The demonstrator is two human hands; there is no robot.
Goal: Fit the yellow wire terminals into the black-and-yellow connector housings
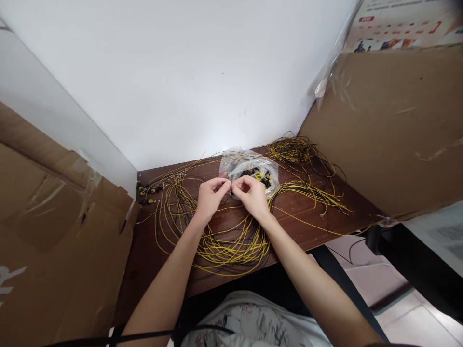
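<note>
My left hand [211,196] and my right hand [253,196] meet at the fingertips above the table, each closed in a pinch. Something small and dark shows between them; the fingers hide most of it. Just behind my right hand lies an opened clear plastic bag [231,161] with small black and yellow parts [257,174] in it. Under my wrists, a loose coil of thin yellow and black wires [231,253] spreads over the brown table [148,255]. Their ends at the left carry small pale tips.
A tangled wire bundle [294,149] lies at the back right, near a straight bunch of wires [311,193]. Several small black and yellow pieces [146,195] sit at the left edge. Cardboard [61,241] walls the left side, a large carton [390,130] the right.
</note>
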